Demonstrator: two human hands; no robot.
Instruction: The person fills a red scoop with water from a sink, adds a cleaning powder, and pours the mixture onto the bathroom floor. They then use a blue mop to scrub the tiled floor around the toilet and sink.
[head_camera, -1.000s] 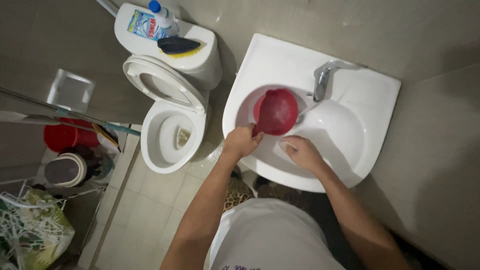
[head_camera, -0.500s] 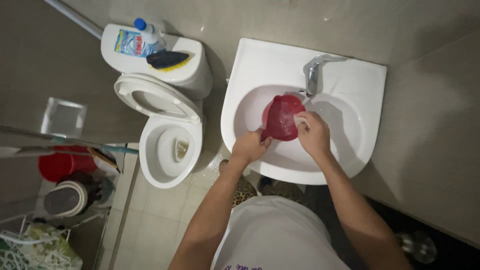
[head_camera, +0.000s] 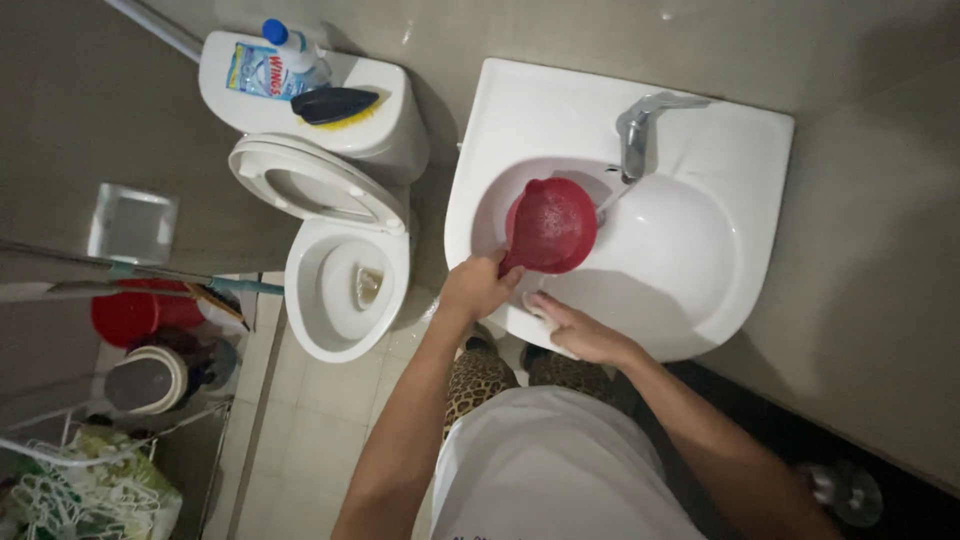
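While the left hand (head_camera: 478, 288) grips the handle of a red dipper (head_camera: 549, 226), the dipper sits tilted inside the white sink (head_camera: 700, 300), just left of the chrome faucet (head_camera: 640, 130), a thin stream of water falling beside it. Right hand (head_camera: 580, 330) lies flat on the sink's near rim, fingers loose, grasping nothing. Left of the sink: toilet (head_camera: 345, 270), lid up.

Scoop (head_camera: 550, 225) in sink (head_camera: 700, 320) under tap (head_camera: 640, 125), toilet (head_camera: 340, 270) left of sink, bottle (head_camera: 285, 55) on cistern (head_camera: 380, 120)
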